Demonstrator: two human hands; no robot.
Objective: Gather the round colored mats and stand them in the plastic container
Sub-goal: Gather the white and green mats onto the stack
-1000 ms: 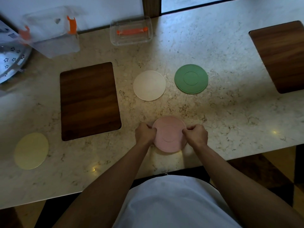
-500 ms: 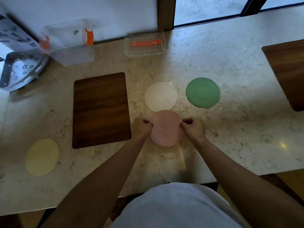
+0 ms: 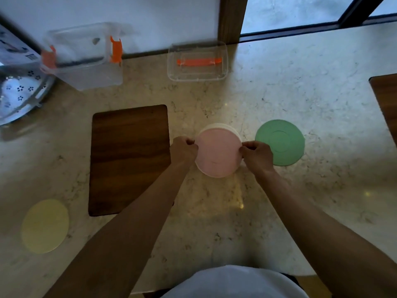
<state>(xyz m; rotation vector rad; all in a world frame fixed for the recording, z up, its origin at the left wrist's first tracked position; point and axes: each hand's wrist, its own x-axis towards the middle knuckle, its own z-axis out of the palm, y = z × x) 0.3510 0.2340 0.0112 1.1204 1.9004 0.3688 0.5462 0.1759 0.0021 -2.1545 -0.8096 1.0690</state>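
Between our grip, left hand and right hand pinching its edges, the pink mat now overlaps the white mat, starting our stack

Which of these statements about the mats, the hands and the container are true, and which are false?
1. Both hands, left hand and right hand, hold the pink mat. True.
2. The pink mat covers most of the white mat. True.
3. The green mat lies on the wooden board. False: it lies on the counter, right of the pink mat.
4. The yellow mat stands in the plastic container. False: it lies flat on the counter.
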